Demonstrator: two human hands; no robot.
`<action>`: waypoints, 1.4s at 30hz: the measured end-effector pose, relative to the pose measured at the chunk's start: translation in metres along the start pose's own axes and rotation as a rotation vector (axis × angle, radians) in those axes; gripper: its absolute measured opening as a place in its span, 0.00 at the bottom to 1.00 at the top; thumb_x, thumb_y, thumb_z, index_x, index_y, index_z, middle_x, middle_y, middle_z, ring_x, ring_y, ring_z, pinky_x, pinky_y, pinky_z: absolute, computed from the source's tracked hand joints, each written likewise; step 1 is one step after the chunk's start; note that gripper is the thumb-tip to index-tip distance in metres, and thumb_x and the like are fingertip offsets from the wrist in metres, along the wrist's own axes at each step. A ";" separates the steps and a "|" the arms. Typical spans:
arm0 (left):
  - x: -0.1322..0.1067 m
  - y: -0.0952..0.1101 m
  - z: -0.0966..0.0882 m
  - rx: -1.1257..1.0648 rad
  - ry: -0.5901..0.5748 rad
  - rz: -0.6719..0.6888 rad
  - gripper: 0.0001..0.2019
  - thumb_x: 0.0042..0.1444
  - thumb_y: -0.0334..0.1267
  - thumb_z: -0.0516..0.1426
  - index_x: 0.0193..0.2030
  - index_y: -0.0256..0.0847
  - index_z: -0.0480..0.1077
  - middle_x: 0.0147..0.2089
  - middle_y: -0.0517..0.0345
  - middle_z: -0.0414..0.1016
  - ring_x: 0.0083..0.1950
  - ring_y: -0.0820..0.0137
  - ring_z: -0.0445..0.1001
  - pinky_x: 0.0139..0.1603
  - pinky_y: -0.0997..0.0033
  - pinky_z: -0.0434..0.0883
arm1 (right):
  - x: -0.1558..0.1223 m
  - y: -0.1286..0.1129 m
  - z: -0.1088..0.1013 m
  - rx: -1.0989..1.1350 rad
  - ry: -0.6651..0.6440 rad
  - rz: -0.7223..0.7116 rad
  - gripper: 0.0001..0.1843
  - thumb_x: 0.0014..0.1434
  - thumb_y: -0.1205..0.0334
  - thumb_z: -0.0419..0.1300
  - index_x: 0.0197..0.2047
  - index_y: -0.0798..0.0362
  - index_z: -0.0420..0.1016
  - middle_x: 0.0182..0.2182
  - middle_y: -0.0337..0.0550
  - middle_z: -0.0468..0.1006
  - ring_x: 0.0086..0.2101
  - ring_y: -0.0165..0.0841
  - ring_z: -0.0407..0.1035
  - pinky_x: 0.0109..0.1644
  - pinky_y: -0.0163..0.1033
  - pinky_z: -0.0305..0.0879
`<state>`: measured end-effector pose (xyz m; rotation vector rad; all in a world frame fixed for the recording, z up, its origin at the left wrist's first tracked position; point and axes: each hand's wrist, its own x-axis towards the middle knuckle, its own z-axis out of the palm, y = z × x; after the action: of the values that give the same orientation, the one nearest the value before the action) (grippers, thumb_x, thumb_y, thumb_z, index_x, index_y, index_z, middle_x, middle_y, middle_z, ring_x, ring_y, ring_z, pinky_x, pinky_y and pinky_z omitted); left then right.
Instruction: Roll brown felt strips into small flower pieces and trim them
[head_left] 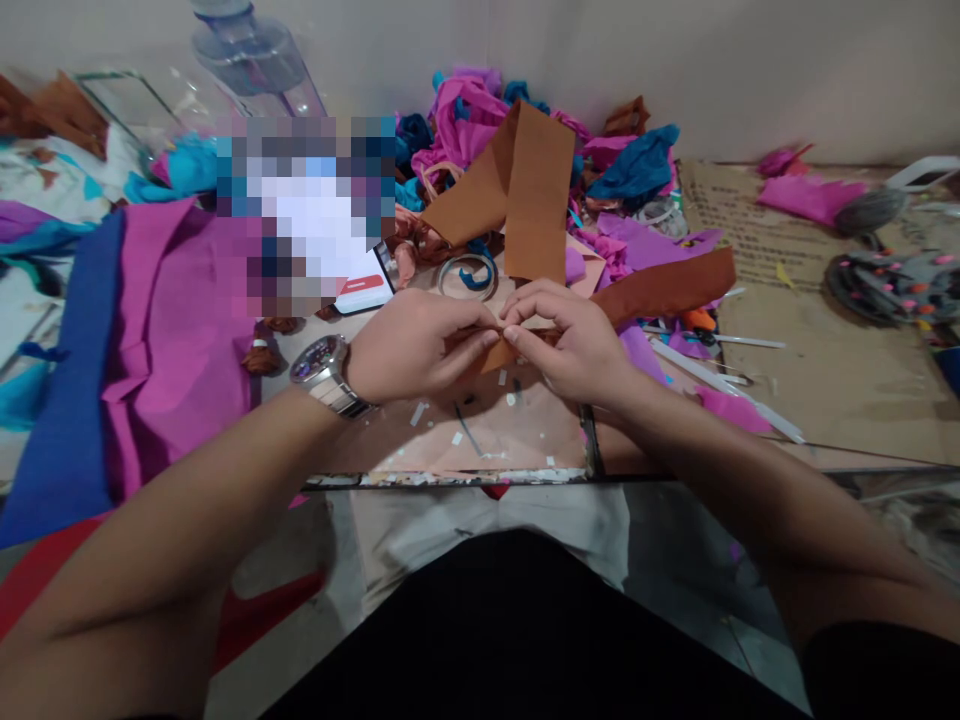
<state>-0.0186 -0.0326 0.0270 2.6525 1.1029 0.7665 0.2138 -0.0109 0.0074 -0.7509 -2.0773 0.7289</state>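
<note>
My left hand (427, 342), with a metal wristwatch (327, 375) at the wrist, pinches a brown strip (493, 358) between thumb and fingers. It looks like thin cloth or crepe paper; which one I cannot tell. My right hand (566, 335) is closed on the same strip, fingertips almost meeting those of the left. A reddish-brown length (667, 285) runs out to the right behind my right hand; whether it joins the held piece is hidden. Just beyond my hands lie a folded lighter brown strip (540, 190) and a clear ring-shaped roll (466, 278).
Left of my hands are a phone (364, 290), partly blurred out, and magenta and blue sheets (172, 300). A large clear bottle (255, 60) stands at the back. Crumpled pink and blue scraps (469, 115) line the wall. Cardboard (817, 370) and white sticks (727, 390) lie right.
</note>
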 end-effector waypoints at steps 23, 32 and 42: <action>0.003 -0.005 -0.003 -0.146 -0.058 -0.036 0.21 0.74 0.47 0.53 0.38 0.39 0.81 0.22 0.62 0.72 0.22 0.76 0.62 0.28 0.72 0.56 | -0.001 0.002 -0.006 -0.118 -0.039 -0.045 0.04 0.65 0.61 0.65 0.39 0.50 0.82 0.41 0.44 0.84 0.43 0.38 0.79 0.51 0.44 0.72; 0.005 -0.001 0.002 -0.178 -0.088 -0.108 0.22 0.73 0.48 0.52 0.36 0.38 0.80 0.22 0.61 0.71 0.23 0.75 0.64 0.29 0.71 0.57 | -0.001 0.002 -0.008 -0.169 -0.059 -0.052 0.06 0.65 0.62 0.65 0.36 0.51 0.82 0.36 0.43 0.85 0.38 0.36 0.78 0.45 0.41 0.71; 0.005 -0.002 0.007 -0.262 -0.076 -0.202 0.25 0.74 0.49 0.52 0.31 0.37 0.78 0.21 0.61 0.67 0.24 0.74 0.62 0.27 0.72 0.56 | -0.004 0.001 -0.004 -0.279 -0.027 0.012 0.07 0.66 0.59 0.66 0.40 0.48 0.86 0.33 0.39 0.87 0.33 0.34 0.77 0.42 0.40 0.66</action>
<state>-0.0132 -0.0272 0.0228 2.2948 1.1419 0.7108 0.2195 -0.0127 0.0068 -0.9105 -2.2279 0.4615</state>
